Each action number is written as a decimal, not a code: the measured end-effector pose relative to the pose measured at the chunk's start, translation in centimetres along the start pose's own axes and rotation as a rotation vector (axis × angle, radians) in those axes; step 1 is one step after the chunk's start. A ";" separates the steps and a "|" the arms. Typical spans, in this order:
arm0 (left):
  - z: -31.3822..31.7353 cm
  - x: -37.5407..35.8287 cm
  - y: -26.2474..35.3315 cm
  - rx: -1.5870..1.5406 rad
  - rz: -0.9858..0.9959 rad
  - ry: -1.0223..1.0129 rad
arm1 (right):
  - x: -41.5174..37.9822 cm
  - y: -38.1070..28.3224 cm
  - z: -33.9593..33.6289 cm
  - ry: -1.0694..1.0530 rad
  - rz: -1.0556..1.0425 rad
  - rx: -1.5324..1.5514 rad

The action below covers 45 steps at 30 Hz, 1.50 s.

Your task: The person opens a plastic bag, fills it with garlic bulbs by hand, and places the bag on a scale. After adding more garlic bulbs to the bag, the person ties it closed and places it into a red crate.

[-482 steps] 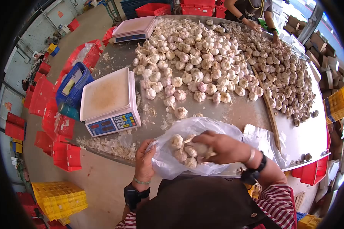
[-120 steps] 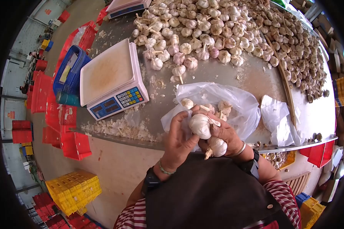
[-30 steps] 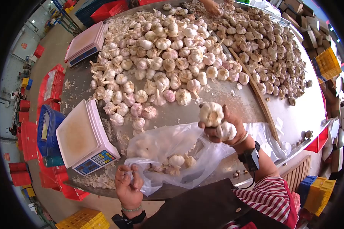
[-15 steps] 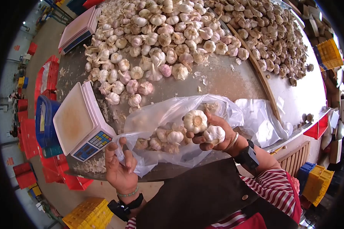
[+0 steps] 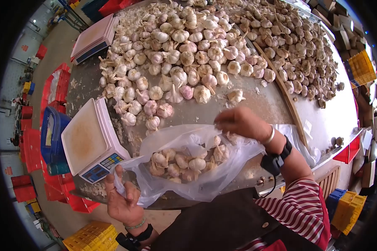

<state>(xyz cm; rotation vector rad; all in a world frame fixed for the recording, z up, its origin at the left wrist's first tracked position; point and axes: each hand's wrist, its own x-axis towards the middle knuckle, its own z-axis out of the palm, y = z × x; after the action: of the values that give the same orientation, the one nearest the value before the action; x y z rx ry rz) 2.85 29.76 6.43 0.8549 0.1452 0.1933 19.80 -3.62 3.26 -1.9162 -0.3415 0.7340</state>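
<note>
A clear plastic bag lies at the near side of the metal table, with several garlic bulbs inside. My left hand pinches the bag's left edge between closed fingers. Over the bag's far right edge is my right hand, palm down and blurred; its fingers point left, and whatever may be under them is hidden. Just beyond that hand, a single garlic bulb rests on the table, apart from the big garlic pile.
A white scale stands left of the bag, and another scale is farther back. A wooden strip separates the pale pile from darker garlic. More plastic bags lie at right. A blue basket sits beyond the table's left edge.
The two bulbs seen in my right hand no longer show there; that hand has moved up and turned palm down. A lone bulb now lies beyond it. More bulbs show in the bag.
</note>
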 end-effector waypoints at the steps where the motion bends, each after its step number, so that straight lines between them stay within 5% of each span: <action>1: -0.1 -0.1 -0.2 0.000 0.005 -0.002 | 1.8 1.8 -1.1 0.297 -0.197 -0.345; 3: 0.0 -0.2 -0.5 -0.002 -0.026 0.021 | 4.6 5.3 -2.3 0.471 -0.160 -0.430; 5: 0.5 0.0 -0.6 -0.001 -0.012 0.007 | 5.9 7.6 -2.9 0.423 0.068 -0.968; 9: 0.1 -0.3 -0.4 -0.030 -0.031 0.035 | 8.2 15.0 -2.3 0.435 -0.037 -0.878; 10: 0.0 -0.2 -0.5 -0.029 -0.037 0.040 | 7.0 10.7 -2.3 0.432 0.163 -0.686; 14: -0.2 0.1 -0.9 -0.016 -0.036 0.075 | 8.8 8.7 -4.4 0.492 0.312 -0.544; 17: 0.1 0.4 -0.9 0.000 -0.041 0.066 | 10.8 7.6 -4.5 0.667 0.080 -0.697; 23: -0.3 0.3 -0.8 -0.028 -0.036 0.059 | 13.0 8.4 -4.8 0.526 0.181 -0.739; 27: -0.5 0.2 -0.7 0.013 -0.052 0.042 | 10.7 8.1 -4.6 0.513 0.213 -0.387; 29: -0.3 0.4 -0.7 0.033 -0.064 0.059 | 6.6 3.3 -3.3 0.247 -0.034 0.375; 33: 0.5 1.3 -1.1 -0.001 -0.069 0.007 | 0.6 -2.2 2.3 -0.366 -0.176 0.368; 35: 1.1 1.6 -1.3 -0.051 -0.099 -0.029 | 0.3 -2.3 6.2 -0.443 -0.412 0.136; 37: 1.4 1.6 -1.1 -0.063 -0.096 -0.023 | 0.2 -4.1 8.0 -0.504 -0.169 -0.107; 39: 1.6 1.6 -0.7 -0.091 -0.063 -0.013 | 0.5 -4.1 9.6 -0.423 -0.108 -0.137; 42: 1.2 1.0 0.2 -0.108 -0.058 -0.005 | 2.1 -3.3 8.5 -0.214 -0.590 -0.167; 43: 0.7 0.7 0.3 -0.110 -0.057 0.001 | 3.0 -4.0 6.6 -0.313 -0.337 -0.008; 45: -0.3 0.1 0.4 -0.067 -0.078 0.006 | 6.0 -2.8 3.7 0.093 -0.332 -0.273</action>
<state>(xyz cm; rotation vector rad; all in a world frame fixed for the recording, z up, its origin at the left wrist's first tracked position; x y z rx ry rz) 2.88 30.27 6.59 0.7805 0.1769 0.1272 22.35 3.45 2.63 -2.0697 -0.7112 0.3919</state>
